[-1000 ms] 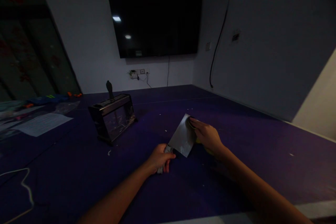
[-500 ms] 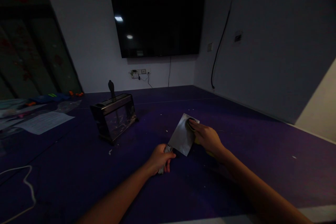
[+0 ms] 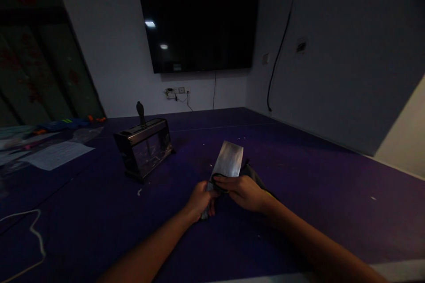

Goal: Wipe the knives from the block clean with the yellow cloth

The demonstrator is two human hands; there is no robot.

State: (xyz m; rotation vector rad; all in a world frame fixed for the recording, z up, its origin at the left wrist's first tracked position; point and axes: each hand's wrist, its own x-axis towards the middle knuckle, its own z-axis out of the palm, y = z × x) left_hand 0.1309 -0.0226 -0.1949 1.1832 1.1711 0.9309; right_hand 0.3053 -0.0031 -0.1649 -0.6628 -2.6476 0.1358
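Observation:
My left hand [image 3: 200, 199] is wrapped round the handle of a cleaver [image 3: 229, 159], near the centre of the purple surface. Its broad grey blade points away from me and catches the light. Pressed flat on the blade's near end, beside the handle, is a round dark disc [image 3: 219, 178]; the fingers of my right hand [image 3: 247, 192] hold it from above. What the disc is made of I cannot make out. Partly hidden behind my right hand lies a dark object [image 3: 254, 174] with a bit of yellow.
A black-framed, clear-sided device with an upright handle [image 3: 144, 148] stands left of the cleaver. Further left are a paper sheet [image 3: 58, 154], plastic bags and a white cable [image 3: 38, 234]. Small white scraps dot the purple surface [image 3: 299, 163]. A television [image 3: 202, 31] hangs on the wall.
My right hand has slid the disc from the blade's far end towards me, down to the handle end. The blade has turned slightly. My left hand keeps its grip.

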